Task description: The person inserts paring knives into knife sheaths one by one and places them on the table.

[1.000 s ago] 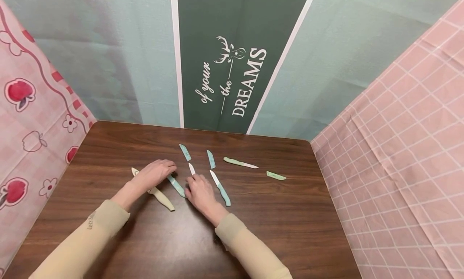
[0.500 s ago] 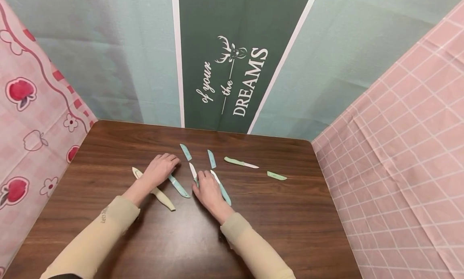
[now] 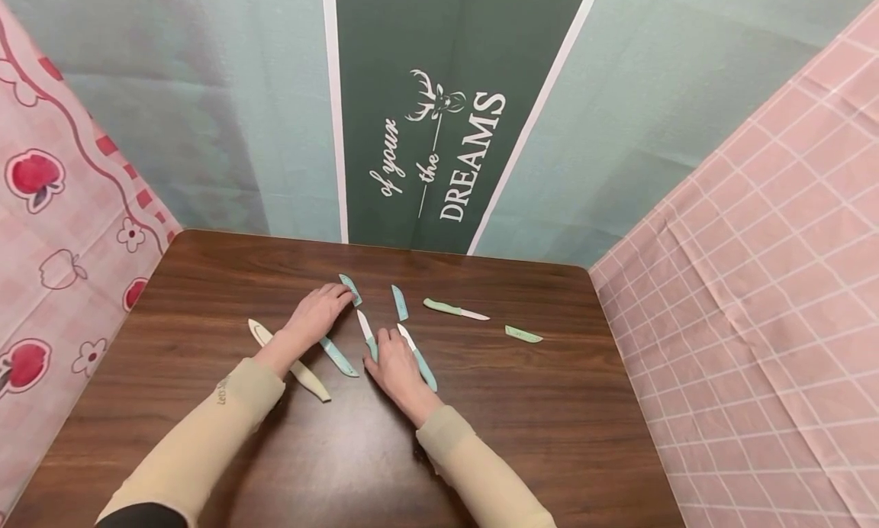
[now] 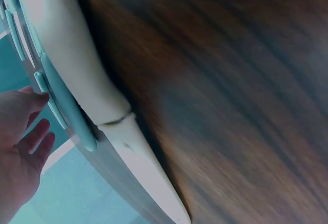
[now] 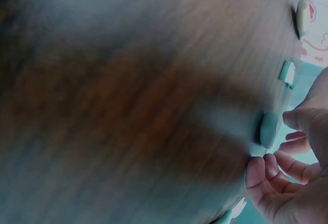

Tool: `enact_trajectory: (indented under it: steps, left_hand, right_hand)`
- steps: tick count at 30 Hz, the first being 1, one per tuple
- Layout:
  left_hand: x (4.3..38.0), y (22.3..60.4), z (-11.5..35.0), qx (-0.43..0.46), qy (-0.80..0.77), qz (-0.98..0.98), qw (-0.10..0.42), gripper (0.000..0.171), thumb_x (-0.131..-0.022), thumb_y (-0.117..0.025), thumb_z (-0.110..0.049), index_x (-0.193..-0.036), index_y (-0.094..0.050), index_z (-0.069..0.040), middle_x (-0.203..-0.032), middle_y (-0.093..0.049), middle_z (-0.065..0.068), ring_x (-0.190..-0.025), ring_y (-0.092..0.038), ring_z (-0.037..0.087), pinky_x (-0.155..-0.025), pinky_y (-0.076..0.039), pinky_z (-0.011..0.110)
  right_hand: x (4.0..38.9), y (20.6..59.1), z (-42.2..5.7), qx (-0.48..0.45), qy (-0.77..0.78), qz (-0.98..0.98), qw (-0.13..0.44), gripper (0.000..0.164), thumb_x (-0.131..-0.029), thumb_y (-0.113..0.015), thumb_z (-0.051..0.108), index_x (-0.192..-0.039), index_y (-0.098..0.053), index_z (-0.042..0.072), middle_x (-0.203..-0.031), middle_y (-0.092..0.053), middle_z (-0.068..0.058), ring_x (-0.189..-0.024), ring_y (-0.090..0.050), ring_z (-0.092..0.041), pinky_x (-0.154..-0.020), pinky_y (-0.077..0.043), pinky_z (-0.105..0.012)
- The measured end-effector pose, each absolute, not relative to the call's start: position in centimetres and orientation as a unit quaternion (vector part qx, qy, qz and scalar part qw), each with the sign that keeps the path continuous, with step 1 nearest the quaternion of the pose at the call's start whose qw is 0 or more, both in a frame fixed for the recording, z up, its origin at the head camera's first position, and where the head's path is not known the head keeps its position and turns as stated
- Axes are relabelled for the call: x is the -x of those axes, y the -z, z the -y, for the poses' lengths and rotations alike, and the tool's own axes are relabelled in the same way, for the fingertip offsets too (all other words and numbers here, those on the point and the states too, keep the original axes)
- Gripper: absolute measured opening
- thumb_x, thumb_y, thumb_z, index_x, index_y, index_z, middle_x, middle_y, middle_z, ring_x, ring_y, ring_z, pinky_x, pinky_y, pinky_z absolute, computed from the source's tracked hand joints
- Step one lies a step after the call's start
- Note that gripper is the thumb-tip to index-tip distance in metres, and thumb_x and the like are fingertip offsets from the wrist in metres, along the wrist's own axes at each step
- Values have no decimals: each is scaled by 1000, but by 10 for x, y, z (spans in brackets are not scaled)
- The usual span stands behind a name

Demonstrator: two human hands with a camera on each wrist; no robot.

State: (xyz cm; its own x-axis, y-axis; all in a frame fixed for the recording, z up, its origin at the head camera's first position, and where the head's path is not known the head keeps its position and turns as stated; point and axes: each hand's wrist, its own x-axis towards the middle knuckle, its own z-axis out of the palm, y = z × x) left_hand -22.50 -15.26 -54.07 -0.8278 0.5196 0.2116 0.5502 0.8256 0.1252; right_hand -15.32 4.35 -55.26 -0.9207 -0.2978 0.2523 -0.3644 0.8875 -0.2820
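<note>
In the head view my left hand (image 3: 314, 318) reaches over the table, its fingertips at a small light-blue knife sheath (image 3: 346, 282). Seen from the left wrist, the thumb and fingers (image 4: 39, 138) are apart; whether they touch the sheath is unclear. A blue-handled knife (image 3: 365, 328) with a white blade lies just below that sheath. My right hand (image 3: 400, 368) rests between this knife and a second blue-handled knife (image 3: 424, 369), partly covering both. In the right wrist view its fingers are loosely bent beside a blue handle (image 5: 268, 129), with nothing visibly gripped.
A cream knife (image 3: 310, 381) and a long light-blue piece (image 3: 339, 358) lie partly under the left arm. Another light-blue sheath (image 3: 400, 302), a green-handled knife (image 3: 445, 307) and a green sheath (image 3: 523, 334) lie farther right on the brown table (image 3: 549, 436). Fabric hangs around it.
My left hand has moved right and away from the body, up to the light-blue sheath. The right hand has shifted right off the blue knife, uncovering more of its handle.
</note>
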Motion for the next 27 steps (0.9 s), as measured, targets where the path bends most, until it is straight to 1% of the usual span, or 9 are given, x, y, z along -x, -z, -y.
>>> enact_trajectory:
  steps: [4, 9, 15, 21, 27]
  left_hand:
    - [227, 542, 149, 279, 94, 953, 72, 34, -94, -49, 6, -126, -61, 1, -131, -57, 23, -123, -52, 40, -95, -49, 55]
    - [227, 545, 148, 282, 103, 951, 77, 35, -94, -49, 7, -126, -60, 1, -131, -56, 25, -123, -51, 42, -95, -48, 57]
    - [230, 547, 146, 280, 120, 949, 76, 40, -95, -47, 8, -132, -58, -1, -136, -53, 25, -128, -48, 44, -98, -46, 58]
    - [238, 542, 142, 278, 117, 952, 52, 39, -98, -46, 5, -135, -55, -1, -141, -50, 24, -133, -45, 44, -103, -43, 59]
    - [248, 539, 141, 298, 90, 949, 46, 38, -96, -44, 6, -132, -57, 0, -138, -54, 22, -129, -48, 41, -103, -44, 55]
  right_hand:
    - [154, 554, -43, -168, -163, 967, 97, 30, -80, -75, 30, -89, -57, 8, -80, -56, -7, -73, -61, -27, -62, -52, -38]
    - [155, 556, -42, -167, -154, 970, 93, 31, -80, -75, 30, -89, -57, 6, -80, -58, -9, -73, -61, -28, -63, -53, -38]
    - [155, 555, -41, -162, -146, 971, 98, 31, -81, -75, 29, -88, -57, 4, -80, -58, -10, -73, -62, -28, -63, -54, -38]
    - [157, 557, -40, -160, -139, 972, 100, 30, -81, -75, 28, -89, -59, 4, -81, -60, -10, -75, -63, -29, -65, -55, -37]
    - [158, 560, -40, -160, -135, 972, 102, 28, -81, -75, 27, -88, -59, 5, -81, -60, -10, -75, -63, -29, -66, -54, -37]
